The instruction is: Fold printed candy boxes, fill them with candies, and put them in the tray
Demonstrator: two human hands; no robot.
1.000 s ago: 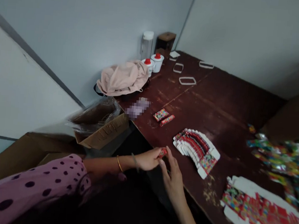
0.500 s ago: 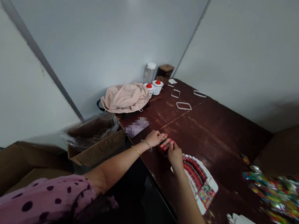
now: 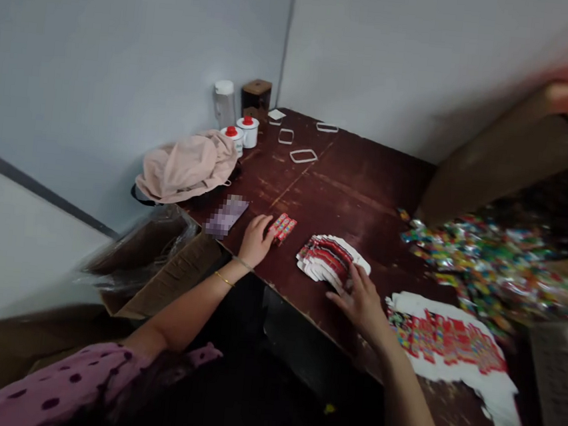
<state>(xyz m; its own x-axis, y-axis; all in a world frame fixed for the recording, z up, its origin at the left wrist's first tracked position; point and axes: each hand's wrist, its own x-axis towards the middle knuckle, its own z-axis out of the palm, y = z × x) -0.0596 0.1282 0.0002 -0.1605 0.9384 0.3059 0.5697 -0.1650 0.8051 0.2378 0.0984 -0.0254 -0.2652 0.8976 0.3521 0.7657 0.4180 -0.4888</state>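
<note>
A small group of red printed packs (image 3: 283, 226) sits side by side on the dark table. My left hand (image 3: 257, 240) rests at their left side, its fingers loosely apart and its fingertips at or very near the packs. To the right lies a fanned stack of flat red-and-white cardboard pieces (image 3: 327, 254), apparently unfolded cartons. Over that stack's right end is my right hand (image 3: 360, 302), fingers spread, the tips at the cardboard. Whether it pinches a piece is not shown. A second spread of flat printed cardboard (image 3: 452, 343) lies beyond my right wrist.
Many colourful wrapped sweets (image 3: 490, 260) are heaped at the right by a cardboard box (image 3: 491, 152). A pink cloth bag (image 3: 188, 167), lidded white mugs (image 3: 247, 132), a jug (image 3: 224, 105) and a purple flat object (image 3: 226, 217) stand or lie leftward. An open carton (image 3: 171, 282) is below.
My right hand has left the red packs and moved right to the fanned cardboard. My left hand has loosened beside the packs. The view has swung right.
</note>
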